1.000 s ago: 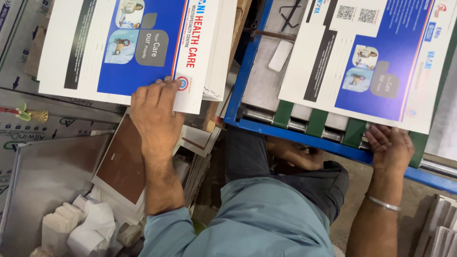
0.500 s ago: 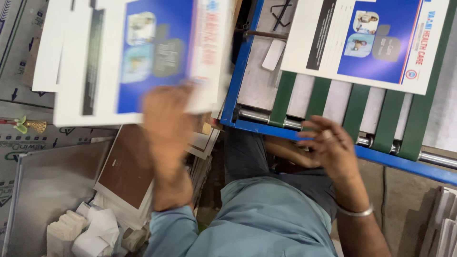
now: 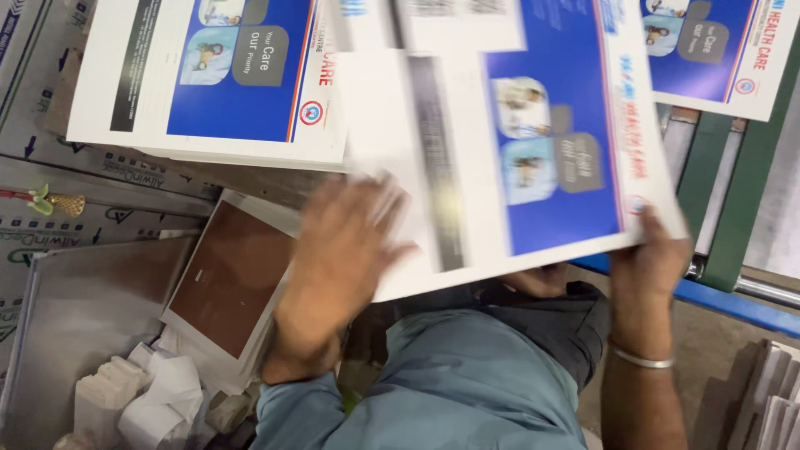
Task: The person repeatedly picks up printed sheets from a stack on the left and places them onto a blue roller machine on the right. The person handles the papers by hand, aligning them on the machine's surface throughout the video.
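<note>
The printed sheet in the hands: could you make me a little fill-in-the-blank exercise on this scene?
1. The right hand grips the printed sheet at its ____ corner.
2. The big printed panel on that sheet is ____ in colour.
3. The stack of sheets lies to the ____ of the held sheet.
4. On the right wrist sits a thin ____, while the left hand is blurred under the sheet's edge.

Missing words: lower right; blue; left; bangle

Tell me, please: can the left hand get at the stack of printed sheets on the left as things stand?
Probably yes: the left hand is bare and close below the stack of printed sheets, with nothing between them.
</note>
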